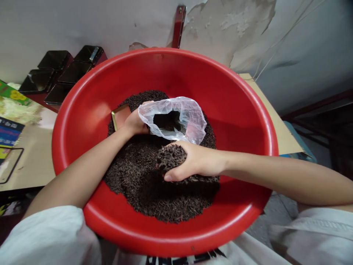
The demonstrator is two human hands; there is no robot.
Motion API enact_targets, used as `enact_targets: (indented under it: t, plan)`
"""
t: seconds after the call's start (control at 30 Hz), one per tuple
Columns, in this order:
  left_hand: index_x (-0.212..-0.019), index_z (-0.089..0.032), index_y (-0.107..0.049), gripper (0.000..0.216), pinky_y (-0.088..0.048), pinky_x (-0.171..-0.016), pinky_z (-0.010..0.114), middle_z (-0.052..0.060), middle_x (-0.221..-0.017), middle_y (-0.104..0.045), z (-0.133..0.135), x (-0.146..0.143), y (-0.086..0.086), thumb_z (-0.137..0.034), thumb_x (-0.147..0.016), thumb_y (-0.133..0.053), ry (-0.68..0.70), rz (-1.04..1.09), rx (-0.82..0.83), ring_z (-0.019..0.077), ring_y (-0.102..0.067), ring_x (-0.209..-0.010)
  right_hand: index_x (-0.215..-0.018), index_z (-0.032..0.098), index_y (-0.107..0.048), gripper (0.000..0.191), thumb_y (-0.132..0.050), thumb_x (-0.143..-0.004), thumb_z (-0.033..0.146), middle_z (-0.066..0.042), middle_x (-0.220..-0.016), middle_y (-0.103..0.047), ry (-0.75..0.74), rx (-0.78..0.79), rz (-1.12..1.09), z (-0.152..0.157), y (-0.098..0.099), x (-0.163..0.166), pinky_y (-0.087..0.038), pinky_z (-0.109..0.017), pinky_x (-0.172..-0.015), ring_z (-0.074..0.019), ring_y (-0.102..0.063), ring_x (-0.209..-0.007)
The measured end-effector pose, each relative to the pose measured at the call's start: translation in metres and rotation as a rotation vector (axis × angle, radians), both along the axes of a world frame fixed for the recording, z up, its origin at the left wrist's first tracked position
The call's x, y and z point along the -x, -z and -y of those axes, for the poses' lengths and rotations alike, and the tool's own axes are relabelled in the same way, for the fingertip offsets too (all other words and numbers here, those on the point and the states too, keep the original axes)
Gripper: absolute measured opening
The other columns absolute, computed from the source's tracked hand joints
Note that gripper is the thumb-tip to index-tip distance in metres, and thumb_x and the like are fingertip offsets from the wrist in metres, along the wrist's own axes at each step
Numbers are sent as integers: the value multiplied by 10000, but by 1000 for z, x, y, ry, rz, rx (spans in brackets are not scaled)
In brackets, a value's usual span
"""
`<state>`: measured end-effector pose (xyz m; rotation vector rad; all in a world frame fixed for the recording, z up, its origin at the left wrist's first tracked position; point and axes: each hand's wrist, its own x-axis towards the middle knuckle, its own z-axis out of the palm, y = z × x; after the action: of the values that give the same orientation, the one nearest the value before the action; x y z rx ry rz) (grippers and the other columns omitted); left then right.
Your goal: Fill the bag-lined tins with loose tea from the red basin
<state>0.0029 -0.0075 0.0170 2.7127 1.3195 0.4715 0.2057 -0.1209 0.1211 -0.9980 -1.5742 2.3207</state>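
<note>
Over one basin (237,110): tea (143,191), one bag (191,117) (two hands (135,123) (194,162)).

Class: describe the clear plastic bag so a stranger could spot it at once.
Find the big red basin heaped with dark leaves. Near the heap's middle, the left hand holds the plastic bag open. It alone is pale, crinkled and see-through.

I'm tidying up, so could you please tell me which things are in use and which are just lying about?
In use: round red plastic basin, dark loose leaves, crinkled clear plastic bag in left hand; right hand cupping leaves.
Lying about: black square tins, flat brown cardboard sheet.
</note>
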Motion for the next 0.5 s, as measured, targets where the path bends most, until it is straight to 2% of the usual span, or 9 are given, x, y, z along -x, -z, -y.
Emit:
enact_targets:
  t: [0.1,0.27,0.37,0.43,0.5]
  plan:
    - [-1126,-133,-571,557,-401,-1060,538,117,-1108,-626,-3,-3,2,-484,-696,-526,58,-19,-26,381,-542,-1158,-776,149,-597,201,-702,-611,198,46,-706,-616,42,-169,-7,-8,-23,-6,-495,-223,-661,-83,-577,-669]
    - [-1121,-172,-553,442,-329,-1127,482,53,-1183,-616,-3,-10,-7,-347,-719,-503,161,-47,0,321,-434,-1302,-787,136,-599,111,-630,-758,239,17,-775,-633,233,-581,118,-29,-49,-7,-515,-294,-770,-141,-637,-841]
    - [-1076,-147,-568,407,-306,-1143,486,62,-1159,-633,-3,-6,-6,-336,-730,-465,180,-82,44,310,-386,-1341,-778,141,-587,78,-641,-744,188,8,-786,-636,310,-810,234,-42,-50,-3,-521,-279,-780,-135,-619,-827]
    - [-1079,-163,-571,431,-306,-1150,486,53,-1158,-641,-6,-1,1,-389,-724,-476,153,-33,50,303,-415,-1323,-749,146,-580,141,-695,-687,198,-7,-773,-632,346,-1033,360,-49,-45,0,-524,-290,-767,-143,-600,-789]
    - [-1103,-189,-568,503,-310,-1154,492,60,-1212,-626,-11,4,13,-457,-679,-530,103,75,10,318,-443,-1305,-801,145,-596,230,-736,-635,218,-25,-802,-637,343,-1241,523,-55,-36,3,-524,-335,-774,-172,-595,-788]
